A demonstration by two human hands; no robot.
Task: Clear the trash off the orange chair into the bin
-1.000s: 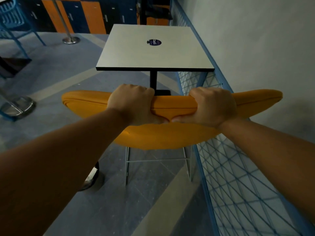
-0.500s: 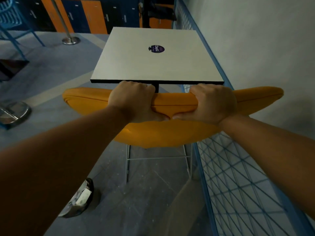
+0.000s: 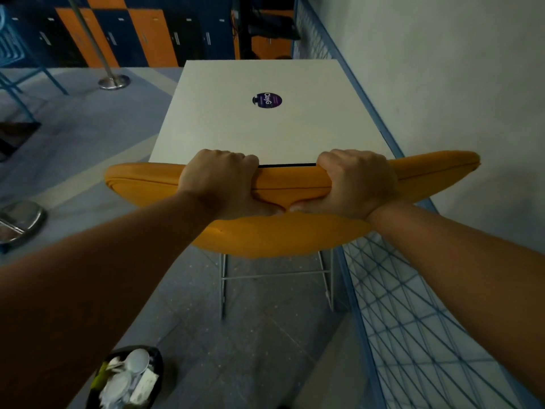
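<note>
Fingers (image 3: 233, 160) of the left hand (image 3: 219, 181) curl over the top edge of the orange chair (image 3: 280, 231), thumb under, gripping the padded backrest. Right hand (image 3: 358, 180) does the same just beside it at 3 o'clock; the 2 thumbs nearly meet under the edge, approx. mid-backrest. Both forearms reach in from the btm corners.

Chair's metal legs (image 3: 224, 287) stand on the grey floor below the backrest. Its seat is hidden behind the backrest, so can't tell what lies on it.

Table (image 3: 236, 128), white top w/ a round purple sticker (image 3: 267, 100), sits right behind the chair at 12 o'clock; the backrest overlaps its near edge.

Bin (image 3: 156, 361), black, is on the floor at 7 o'clock, partly under the left forearm, w/ white cups and paper scraps (image 3: 126, 382) inside.

Blue wire fence (image 3: 413, 320) runs along the wall from 5 to 1 o'clock, just beside the chair legs. Orange & navy lockers (image 3: 141, 31) at 11 o'clock, a chrome post base (image 3: 113, 81) near them.
</note>
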